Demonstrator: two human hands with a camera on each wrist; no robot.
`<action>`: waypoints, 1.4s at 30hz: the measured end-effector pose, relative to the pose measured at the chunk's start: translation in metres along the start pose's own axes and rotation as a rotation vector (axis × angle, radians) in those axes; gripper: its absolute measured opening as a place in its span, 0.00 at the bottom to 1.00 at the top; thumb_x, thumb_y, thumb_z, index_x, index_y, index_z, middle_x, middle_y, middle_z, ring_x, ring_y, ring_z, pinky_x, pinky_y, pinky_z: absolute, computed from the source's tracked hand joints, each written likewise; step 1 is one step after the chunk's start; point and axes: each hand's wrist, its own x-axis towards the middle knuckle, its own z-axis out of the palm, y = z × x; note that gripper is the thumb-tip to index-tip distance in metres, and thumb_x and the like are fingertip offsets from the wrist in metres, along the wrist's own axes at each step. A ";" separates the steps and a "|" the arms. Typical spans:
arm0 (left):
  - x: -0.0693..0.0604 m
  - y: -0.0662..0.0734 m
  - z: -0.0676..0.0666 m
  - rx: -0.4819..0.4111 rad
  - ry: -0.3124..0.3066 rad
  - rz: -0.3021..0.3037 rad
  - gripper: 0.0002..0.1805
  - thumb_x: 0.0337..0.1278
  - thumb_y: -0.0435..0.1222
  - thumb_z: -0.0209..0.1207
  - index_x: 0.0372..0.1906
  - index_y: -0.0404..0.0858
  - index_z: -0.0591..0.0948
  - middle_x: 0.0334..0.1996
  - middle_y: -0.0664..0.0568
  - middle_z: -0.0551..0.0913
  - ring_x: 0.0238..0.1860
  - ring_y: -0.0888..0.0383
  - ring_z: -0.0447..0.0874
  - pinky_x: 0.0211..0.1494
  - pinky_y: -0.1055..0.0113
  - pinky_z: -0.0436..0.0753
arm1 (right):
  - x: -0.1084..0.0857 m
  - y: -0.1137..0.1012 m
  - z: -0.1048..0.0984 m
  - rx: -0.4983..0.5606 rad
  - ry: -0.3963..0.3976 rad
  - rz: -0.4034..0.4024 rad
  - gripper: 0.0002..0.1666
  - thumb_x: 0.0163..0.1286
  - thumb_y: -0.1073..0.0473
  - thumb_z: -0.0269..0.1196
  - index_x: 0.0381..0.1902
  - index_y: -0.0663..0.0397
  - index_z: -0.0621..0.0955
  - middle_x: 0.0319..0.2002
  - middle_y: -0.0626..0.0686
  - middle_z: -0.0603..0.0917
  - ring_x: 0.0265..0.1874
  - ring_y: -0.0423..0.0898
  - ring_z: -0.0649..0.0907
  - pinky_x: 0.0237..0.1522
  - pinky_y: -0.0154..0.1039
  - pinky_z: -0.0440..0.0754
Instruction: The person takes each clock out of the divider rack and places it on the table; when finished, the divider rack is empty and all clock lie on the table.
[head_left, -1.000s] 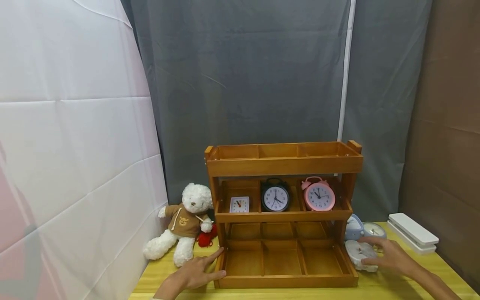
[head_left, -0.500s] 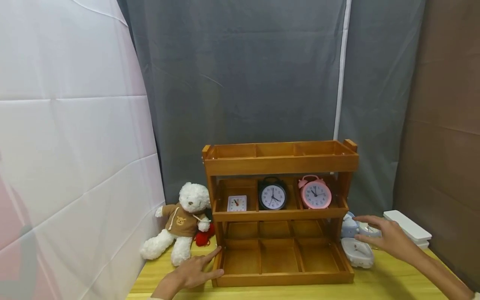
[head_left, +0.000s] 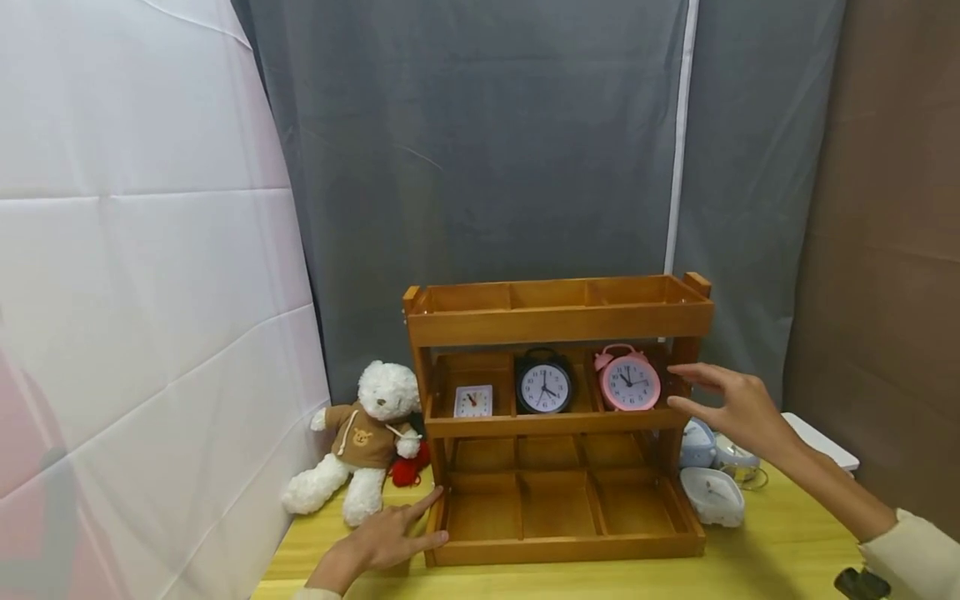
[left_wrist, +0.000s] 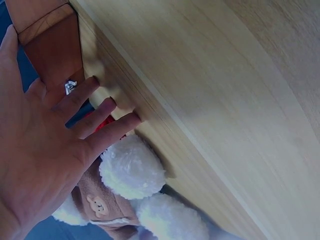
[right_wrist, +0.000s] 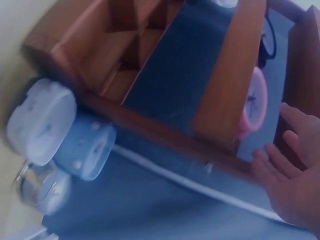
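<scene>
My left hand [head_left: 387, 533] rests with spread fingers against the lower left side of the wooden shelf [head_left: 562, 552]. In the left wrist view its straight fingertips touch the pale tabletop [left_wrist: 210, 95]. Beside the shelf's right post hovers my right hand [head_left: 738, 407], fingers extended and holding nothing, near the pink alarm clock [head_left: 632, 383] on the middle tier. To that clock's left are a black alarm clock [head_left: 544, 388] and a small white square clock [head_left: 472, 402]. The right wrist view is blurred; the pink clock [right_wrist: 256, 100] shows there just past the fingers.
Right of the shelf stand a white clock [head_left: 712, 497], a blue clock [head_left: 697, 443] and a round pale clock [head_left: 735, 457]. A white flat object [head_left: 817, 442] lies behind my right forearm. A white teddy bear [head_left: 371, 442] and a red item [head_left: 407, 465] are at the left.
My right hand has risen from the white clock beside the shelf up to the middle tier's right end. The left hand stays against the shelf. The head view has shifted slightly.
</scene>
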 end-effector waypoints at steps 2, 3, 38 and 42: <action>0.001 0.000 -0.001 -0.006 0.003 0.002 0.44 0.70 0.65 0.55 0.82 0.46 0.63 0.63 0.31 0.79 0.57 0.30 0.82 0.61 0.34 0.78 | 0.010 -0.002 0.006 0.025 -0.032 0.012 0.28 0.62 0.60 0.77 0.60 0.57 0.84 0.53 0.61 0.88 0.46 0.62 0.89 0.45 0.53 0.88; 0.001 0.000 -0.001 -0.011 0.003 0.001 0.45 0.70 0.65 0.55 0.82 0.46 0.63 0.63 0.31 0.79 0.57 0.30 0.82 0.61 0.33 0.78 | 0.014 -0.002 0.009 0.041 -0.048 0.021 0.28 0.63 0.60 0.77 0.60 0.59 0.84 0.54 0.62 0.88 0.47 0.62 0.89 0.46 0.54 0.88; 0.001 0.002 -0.002 -0.024 -0.018 -0.026 0.43 0.70 0.65 0.55 0.82 0.51 0.63 0.65 0.32 0.78 0.59 0.29 0.81 0.61 0.33 0.77 | 0.046 0.000 0.038 0.059 -0.240 0.260 0.28 0.78 0.58 0.62 0.70 0.67 0.75 0.54 0.71 0.85 0.30 0.50 0.81 0.29 0.42 0.72; 0.000 0.001 -0.001 -0.023 -0.022 -0.030 0.42 0.70 0.65 0.55 0.82 0.52 0.63 0.65 0.32 0.78 0.59 0.29 0.81 0.61 0.33 0.77 | 0.045 0.001 0.038 0.081 -0.210 0.275 0.27 0.78 0.57 0.63 0.69 0.66 0.77 0.54 0.72 0.85 0.42 0.60 0.88 0.32 0.42 0.77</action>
